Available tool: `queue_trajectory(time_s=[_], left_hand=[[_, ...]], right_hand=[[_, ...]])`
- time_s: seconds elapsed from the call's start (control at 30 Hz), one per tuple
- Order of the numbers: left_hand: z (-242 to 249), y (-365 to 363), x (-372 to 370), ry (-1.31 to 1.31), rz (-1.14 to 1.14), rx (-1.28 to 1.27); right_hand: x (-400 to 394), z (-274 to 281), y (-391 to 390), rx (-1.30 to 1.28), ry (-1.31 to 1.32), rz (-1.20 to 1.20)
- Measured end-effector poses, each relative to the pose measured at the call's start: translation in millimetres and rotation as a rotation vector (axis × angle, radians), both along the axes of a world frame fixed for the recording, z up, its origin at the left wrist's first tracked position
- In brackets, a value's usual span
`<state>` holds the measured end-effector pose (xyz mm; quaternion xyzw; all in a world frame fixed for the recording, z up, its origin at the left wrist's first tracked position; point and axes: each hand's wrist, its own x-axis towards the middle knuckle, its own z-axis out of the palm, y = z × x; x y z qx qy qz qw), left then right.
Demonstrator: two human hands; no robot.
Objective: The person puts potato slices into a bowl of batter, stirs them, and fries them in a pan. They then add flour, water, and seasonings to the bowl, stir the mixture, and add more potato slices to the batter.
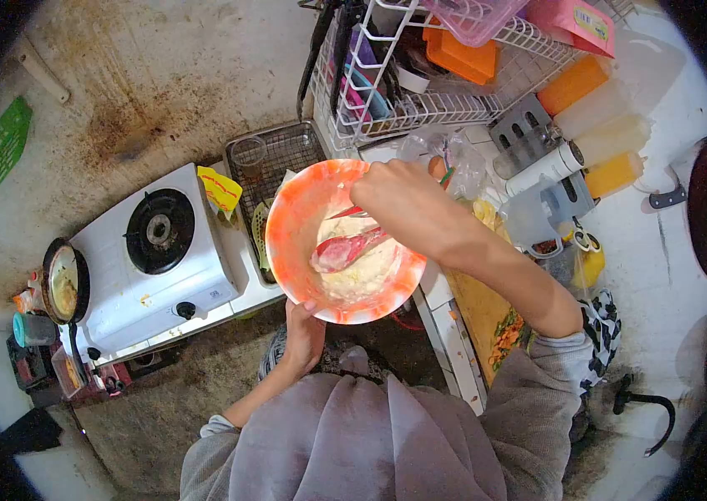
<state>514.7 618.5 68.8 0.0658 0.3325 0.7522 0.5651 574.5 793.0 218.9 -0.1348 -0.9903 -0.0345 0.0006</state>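
An orange and white bowl [292, 238] with pale, lumpy batter [357, 280] is held up in front of the body. My left hand [306, 334] grips its lower left rim, thumb on the edge and the other fingers underneath. Over the bowl's right side, my right hand [399, 200] is closed, its fingers pointing down and partly hidden by the back of the hand. A red utensil handle shows beside its fingers. The pinkish-red spoon [341, 252] rests with its head in the batter; its handle runs up to the right under my right hand.
A white gas stove [157, 292] stands left, with a small frying pan [65, 284] at its far end. Behind the bowl are a wire tray [286, 142] and a dish rack [445, 108]. On the right are a cutting board [474, 309] with chopped vegetables [506, 338], scissors and bottles.
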Motion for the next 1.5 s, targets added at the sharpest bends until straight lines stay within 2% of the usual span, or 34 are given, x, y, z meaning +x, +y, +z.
queue_trajectory(time_s=[0.07, 0.27, 0.37, 0.43, 0.67, 0.73, 0.87, 0.93, 0.97, 1.03, 1.17, 1.23, 1.27, 1.33, 1.5], left_hand=[[-0.9, 0.7, -0.5, 0.002, -0.004, 0.012], [-3.5, 1.5, 0.0, -0.003, -0.014, 0.008], [-4.6, 0.7, -2.2, -0.03, -0.02, -0.026], [-5.4, 1.3, -2.5, -0.011, -0.009, -0.015], [-1.4, 5.5, -2.2, 0.005, 0.008, -0.017], [-0.7, 6.9, -1.3, -0.012, -0.002, -0.019], [-5.0, 9.4, -0.4, 0.002, -0.001, 0.017], [-6.1, 8.6, -0.2, 0.024, 0.015, -0.012], [-6.0, 8.2, -0.4, 0.023, 0.013, -0.014], [-3.8, 9.1, -0.6, 0.035, -0.005, -0.028], [-1.5, 11.6, 5.5, 0.05, 0.023, 0.015], [-2.9, 10.7, 7.6, 0.076, 0.016, 0.004], [-2.6, 10.6, 8.3, 0.077, 0.015, 0.004], [-1.8, 10.3, 9.8, 0.106, 0.004, 0.012], [3.6, 11.9, 14.2, 0.091, 0.027, -0.003]], right_hand=[[-5.1, -0.7, -4.5, 0.025, -0.043, -0.043], [-12.0, -19.7, -6.3, -0.106, 0.087, 0.089], [-11.7, -13.0, -5.4, -0.039, 0.065, 0.094], [-10.0, -6.1, -2.9, 0.032, -0.013, 0.007], [-3.0, -7.2, -9.2, 0.058, -0.029, -0.022], [-1.9, -6.6, -17.6, -0.046, -0.003, 0.072], [10.2, -1.6, -25.6, -0.138, -0.013, 0.079], [19.3, 0.1, -22.6, -0.19, -0.206, 0.043], [22.7, 1.9, -23.0, -0.193, -0.206, 0.042], [28.9, 6.8, -24.1, -0.011, -0.337, -0.029], [34.1, 13.9, -27.1, 0.067, -0.371, -0.106], [35.2, 23.3, -30.1, 0.056, -0.53, -0.091], [39.3, 19.8, -30.0, 0.056, -0.528, -0.092], [48.5, 12.2, -30.0, 0.257, -0.339, -0.071], [52.2, 9.7, -27.5, 0.133, -0.359, -0.08]])
